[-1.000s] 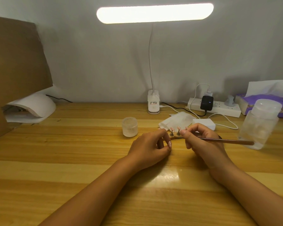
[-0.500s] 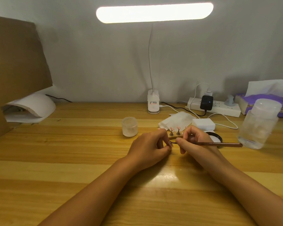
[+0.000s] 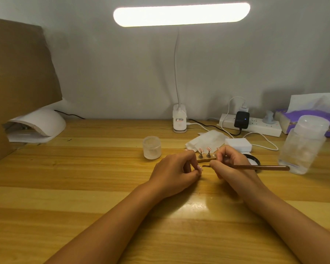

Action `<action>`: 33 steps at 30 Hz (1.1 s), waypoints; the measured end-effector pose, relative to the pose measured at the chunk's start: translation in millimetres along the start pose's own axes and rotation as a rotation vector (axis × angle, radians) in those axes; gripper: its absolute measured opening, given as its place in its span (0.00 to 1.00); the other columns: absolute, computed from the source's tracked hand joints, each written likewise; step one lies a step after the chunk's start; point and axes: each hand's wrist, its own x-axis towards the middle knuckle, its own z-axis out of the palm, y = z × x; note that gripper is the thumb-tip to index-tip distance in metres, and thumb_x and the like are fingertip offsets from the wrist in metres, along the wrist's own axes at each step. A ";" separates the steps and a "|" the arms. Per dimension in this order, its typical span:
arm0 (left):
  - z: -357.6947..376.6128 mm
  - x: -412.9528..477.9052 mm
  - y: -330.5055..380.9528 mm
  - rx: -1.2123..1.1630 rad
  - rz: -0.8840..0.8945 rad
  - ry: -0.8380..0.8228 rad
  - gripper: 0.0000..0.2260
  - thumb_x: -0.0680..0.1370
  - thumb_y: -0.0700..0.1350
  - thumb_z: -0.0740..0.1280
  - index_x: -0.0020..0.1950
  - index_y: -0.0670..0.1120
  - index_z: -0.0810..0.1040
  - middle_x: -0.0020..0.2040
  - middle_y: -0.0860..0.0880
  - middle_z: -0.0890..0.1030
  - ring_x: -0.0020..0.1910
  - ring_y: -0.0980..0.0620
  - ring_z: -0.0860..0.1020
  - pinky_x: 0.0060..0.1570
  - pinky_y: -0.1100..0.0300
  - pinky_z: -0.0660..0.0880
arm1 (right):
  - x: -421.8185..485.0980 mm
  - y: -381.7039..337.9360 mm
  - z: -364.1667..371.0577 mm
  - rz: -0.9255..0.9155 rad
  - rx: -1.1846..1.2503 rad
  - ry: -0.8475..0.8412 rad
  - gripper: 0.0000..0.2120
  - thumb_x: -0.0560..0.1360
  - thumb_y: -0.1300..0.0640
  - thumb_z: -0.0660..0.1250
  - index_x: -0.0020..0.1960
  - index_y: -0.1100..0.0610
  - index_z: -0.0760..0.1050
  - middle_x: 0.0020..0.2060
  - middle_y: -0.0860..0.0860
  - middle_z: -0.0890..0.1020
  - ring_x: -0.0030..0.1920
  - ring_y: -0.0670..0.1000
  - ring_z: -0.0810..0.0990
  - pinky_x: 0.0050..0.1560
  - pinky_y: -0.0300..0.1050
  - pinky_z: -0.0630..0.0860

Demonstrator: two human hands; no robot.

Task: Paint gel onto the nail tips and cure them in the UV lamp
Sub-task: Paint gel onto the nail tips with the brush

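Head view: the painting step is in hand. The left hand (image 3: 176,171) pinches what looks like one nail tip (image 3: 199,168) low over the tabletop (image 3: 84,178). The right hand (image 3: 234,165) has its fingers curled round one brush (image 3: 263,167), bristles just beside that tip. Next, I judge, comes a light, steady stroke. On the stand (image 3: 206,159) two mounted tips (image 3: 200,149) show plainly — others are hidden by the hands. One UV lamp (image 3: 38,124) sits far left, well apart — also one jar (image 3: 151,147) and one bottle (image 3: 303,145).

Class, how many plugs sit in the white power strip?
3 in the power strip: a white charger at its left rear, a black adapter in front of it, a grey plug further right. None looks hidden.
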 end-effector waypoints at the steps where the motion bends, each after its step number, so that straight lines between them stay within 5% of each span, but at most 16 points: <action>1: 0.2 0.0 0.0 0.000 -0.002 0.001 0.06 0.75 0.50 0.72 0.43 0.55 0.75 0.32 0.56 0.76 0.34 0.57 0.73 0.37 0.51 0.73 | -0.5 -0.2 -0.3 0.002 0.038 -0.005 0.06 0.76 0.60 0.68 0.44 0.61 0.72 0.26 0.48 0.77 0.28 0.40 0.73 0.30 0.33 0.72; 7: 0.7 1.0 -1.1 0.018 -0.016 -0.001 0.09 0.75 0.50 0.71 0.40 0.58 0.71 0.31 0.57 0.75 0.34 0.58 0.73 0.37 0.52 0.73 | -1.5 -3.1 1.0 0.016 0.005 -0.088 0.06 0.76 0.60 0.69 0.46 0.61 0.72 0.30 0.50 0.82 0.32 0.43 0.81 0.34 0.32 0.74; 16: 1.0 1.3 -1.0 0.011 -0.008 -0.007 0.08 0.75 0.50 0.72 0.41 0.57 0.73 0.32 0.58 0.75 0.34 0.58 0.73 0.37 0.52 0.72 | -0.8 -2.0 1.9 0.026 -0.089 -0.034 0.06 0.73 0.63 0.67 0.43 0.63 0.71 0.29 0.53 0.72 0.30 0.47 0.68 0.32 0.44 0.66; 23: 1.8 1.0 -3.1 0.010 -0.016 0.005 0.09 0.75 0.52 0.72 0.41 0.58 0.72 0.32 0.58 0.75 0.34 0.59 0.73 0.36 0.56 0.71 | -1.1 -3.8 -0.4 0.076 0.112 0.092 0.06 0.77 0.56 0.67 0.47 0.58 0.72 0.27 0.50 0.80 0.25 0.42 0.73 0.26 0.35 0.68; 29: 1.6 0.8 -2.4 0.023 -0.025 -0.004 0.07 0.74 0.54 0.72 0.43 0.57 0.74 0.33 0.59 0.76 0.35 0.59 0.74 0.36 0.57 0.72 | -4.5 -12.6 0.4 0.076 0.173 0.084 0.12 0.71 0.47 0.69 0.47 0.55 0.75 0.32 0.50 0.83 0.26 0.42 0.75 0.25 0.32 0.70; 33: 1.8 1.1 -2.0 0.019 -0.036 -0.008 0.07 0.74 0.55 0.73 0.43 0.58 0.75 0.34 0.59 0.78 0.35 0.62 0.75 0.35 0.61 0.70 | -2.8 -9.5 -1.0 0.084 0.153 0.096 0.05 0.76 0.56 0.69 0.49 0.55 0.74 0.34 0.50 0.84 0.27 0.42 0.75 0.25 0.33 0.71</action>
